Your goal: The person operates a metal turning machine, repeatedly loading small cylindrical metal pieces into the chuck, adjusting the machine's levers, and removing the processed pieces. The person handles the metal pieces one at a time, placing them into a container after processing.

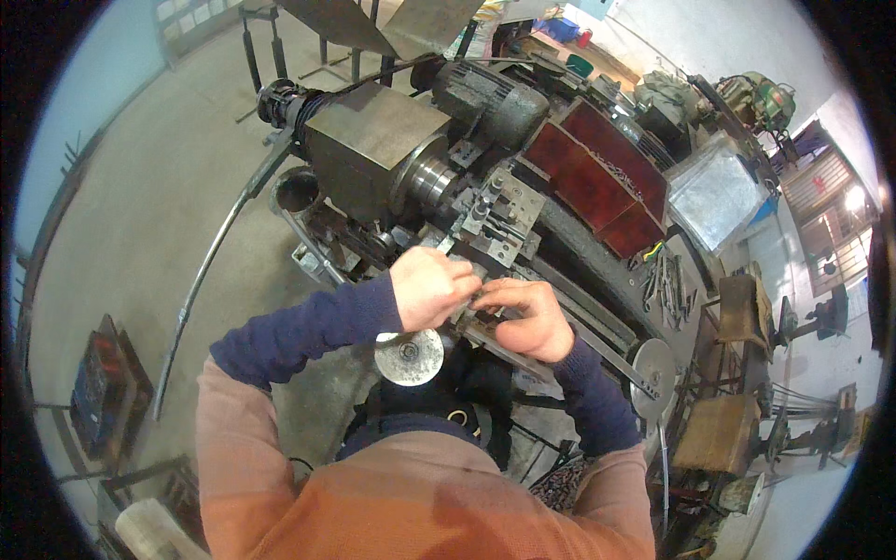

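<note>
My left hand point(432, 288), fingers curled, and my right hand point(528, 316), fingers bent inward, meet over the front of a small metal lathe. Their fingertips almost touch at the near end of the slide; whatever lies between them is too small and covered to make out. Just beyond is a steel tool block point(505, 217) with bolts on top. Behind it, to the left, a bright round spindle nose point(430, 178) sticks out of the boxy headstock point(378, 129). Below my left hand sits a pale metal disc point(409, 355), apparently a handwheel.
A long lever point(210, 255) reaches out at left. Behind the lathe are an electric motor point(490, 98) and a dark red tray point(595, 175). Loose hand tools point(668, 287) lie to the right, near another round disc point(653, 378). Wooden-topped stands point(717, 434) line the right side.
</note>
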Motion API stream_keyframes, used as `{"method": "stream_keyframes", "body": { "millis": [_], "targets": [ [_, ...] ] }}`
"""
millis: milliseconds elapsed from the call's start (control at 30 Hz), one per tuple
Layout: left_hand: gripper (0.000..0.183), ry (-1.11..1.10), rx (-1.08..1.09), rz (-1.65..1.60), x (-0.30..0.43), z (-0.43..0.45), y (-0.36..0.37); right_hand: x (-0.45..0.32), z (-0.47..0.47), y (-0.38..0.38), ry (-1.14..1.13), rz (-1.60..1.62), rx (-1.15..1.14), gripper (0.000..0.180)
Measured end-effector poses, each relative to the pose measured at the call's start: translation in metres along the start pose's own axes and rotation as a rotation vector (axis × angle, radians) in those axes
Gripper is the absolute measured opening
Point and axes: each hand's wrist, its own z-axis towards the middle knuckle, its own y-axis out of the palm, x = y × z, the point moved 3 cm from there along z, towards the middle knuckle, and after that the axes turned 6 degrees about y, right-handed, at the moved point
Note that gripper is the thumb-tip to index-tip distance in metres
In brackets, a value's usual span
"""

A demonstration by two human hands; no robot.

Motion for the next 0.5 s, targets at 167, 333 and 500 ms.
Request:
{"method": "stream_keyframes", "body": {
  "millis": [167, 333, 500],
  "targets": [
    [0.017, -0.215, 0.353, -0.162, -0.053, -0.008, -0.027, 0.004, -0.015, -0.013, -0.101, -0.038, 0.078, 0.04],
    [0.02, -0.597, 0.449, -0.26, -0.116, -0.015, -0.066, 0.034, -0.067, -0.026, 0.063, 0.027, 0.151, 0.041],
    [0.026, -0.722, 0.394, -0.005, -0.163, -0.019, -0.08, 0.067, -0.134, -0.037, 0.307, 0.172, 0.351, 0.042]
  ]
}}
